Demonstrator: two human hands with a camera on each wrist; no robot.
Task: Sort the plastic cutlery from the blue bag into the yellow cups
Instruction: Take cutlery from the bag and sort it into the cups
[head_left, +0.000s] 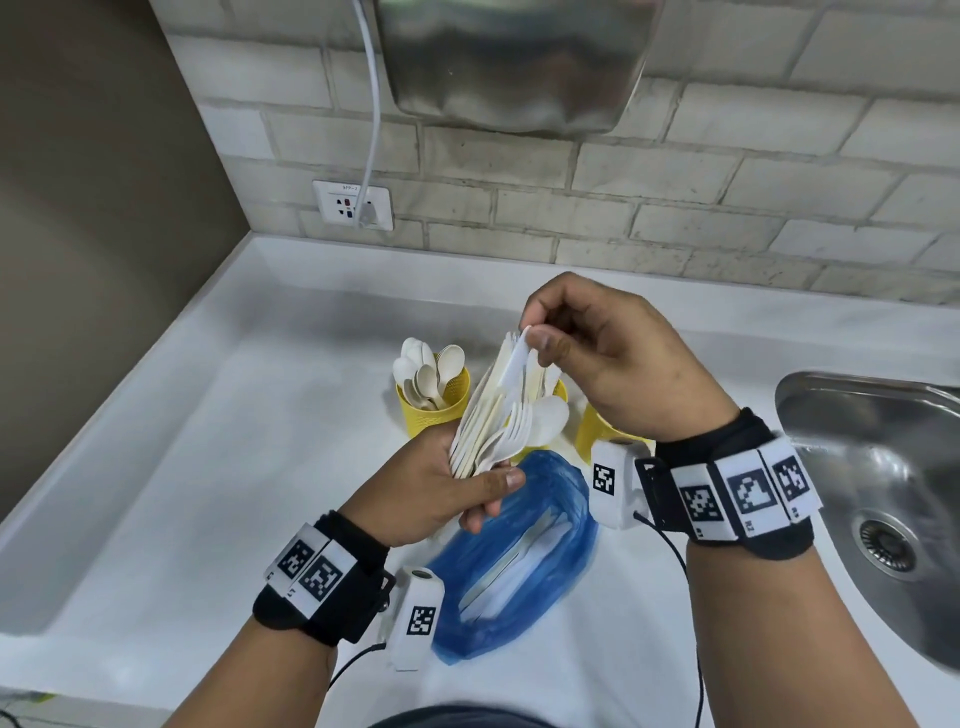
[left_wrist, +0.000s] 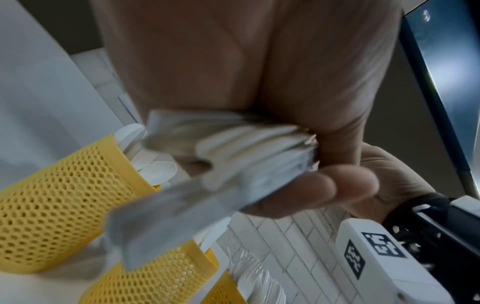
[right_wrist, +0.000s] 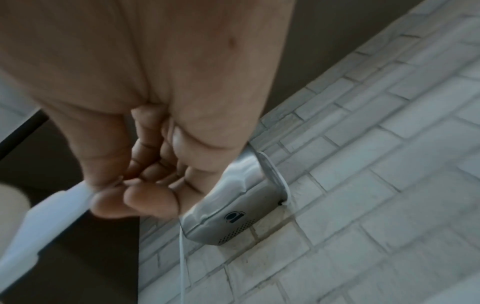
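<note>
My left hand (head_left: 457, 488) grips a bundle of white plastic cutlery (head_left: 493, 415) above the counter, forks and knives fanned upward; the same bundle (left_wrist: 233, 160) fills the left wrist view. My right hand (head_left: 540, 338) pinches the top end of one white piece (head_left: 514, 364) in that bundle, seen as a flat handle (right_wrist: 52, 214) in the right wrist view. The blue bag (head_left: 519, 551) lies under my hands with more cutlery inside. Three yellow mesh cups stand behind: the left cup (head_left: 431, 410) holds spoons, the middle cup (head_left: 558, 389) and right cup (head_left: 602, 431) are partly hidden.
A steel sink (head_left: 883, 499) sits at the right. A wall socket (head_left: 353, 203) with a white cable and a metal appliance (head_left: 514, 57) hang on the brick wall. The white counter (head_left: 208, 467) stretches left.
</note>
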